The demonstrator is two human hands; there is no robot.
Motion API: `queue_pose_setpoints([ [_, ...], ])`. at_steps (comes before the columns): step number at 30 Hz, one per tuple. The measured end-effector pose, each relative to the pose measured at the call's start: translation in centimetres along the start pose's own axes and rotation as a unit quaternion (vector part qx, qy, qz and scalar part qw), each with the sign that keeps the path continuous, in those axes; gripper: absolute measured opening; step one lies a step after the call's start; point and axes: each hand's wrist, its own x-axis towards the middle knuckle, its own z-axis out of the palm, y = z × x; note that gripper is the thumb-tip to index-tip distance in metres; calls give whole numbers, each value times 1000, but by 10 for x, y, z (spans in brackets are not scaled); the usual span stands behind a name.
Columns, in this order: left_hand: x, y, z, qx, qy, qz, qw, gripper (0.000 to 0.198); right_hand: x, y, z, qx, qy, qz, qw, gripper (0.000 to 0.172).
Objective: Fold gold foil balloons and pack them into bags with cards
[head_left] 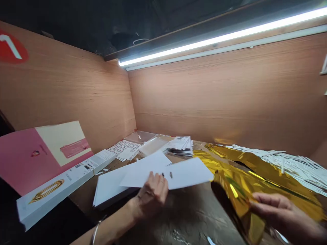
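Note:
My left hand (154, 190) is closed on the near edge of a white card (190, 173) with small dark marks near its middle. Under and behind that card lies a stack of white cards (107, 190). On the right, my right hand (281, 211) pinches a flat gold foil balloon (237, 197) between thumb and fingers, its near edge lifted and folded. The card's right corner comes close to the foil; whether they touch, I cannot tell. More gold foil (281, 183) is spread behind my right hand.
A long stack of printed white sleeves (76, 177) with a gold picture stands at left by a pink and cream folder (25, 156). Farther back are label sheets (125, 149), clear plastic bags (154, 146) and folded leaflets (180, 144). White straws (293, 163) lie back right. Wooden walls enclose the table.

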Motion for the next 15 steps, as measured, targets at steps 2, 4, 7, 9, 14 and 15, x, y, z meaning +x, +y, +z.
queue_pose_setpoints([
  [2, 11, 32, 5, -6, 64, 101, 993, 35, 4, -12, -3, 124, -54, 15, 991, 34],
  [4, 17, 56, 11, -27, 97, 142, 985, 33, 11, -9, 0, 145, -92, 44, 984, 29],
  [7, 19, 69, 19, -76, 152, 111, 979, 29, 23, 14, 8, -8, -80, 152, 985, 22],
  [9, 17, 63, 22, -117, 190, 29, 974, 33, 29, 29, 12, -92, -59, 200, 974, 18],
  [14, 20, 47, 21, -400, 267, -401, 780, 63, 33, 34, 14, -133, -66, 188, 971, 21],
  [15, 23, 48, 21, -497, 275, -458, 684, 64, 33, 33, 13, -140, -69, 182, 971, 22],
])
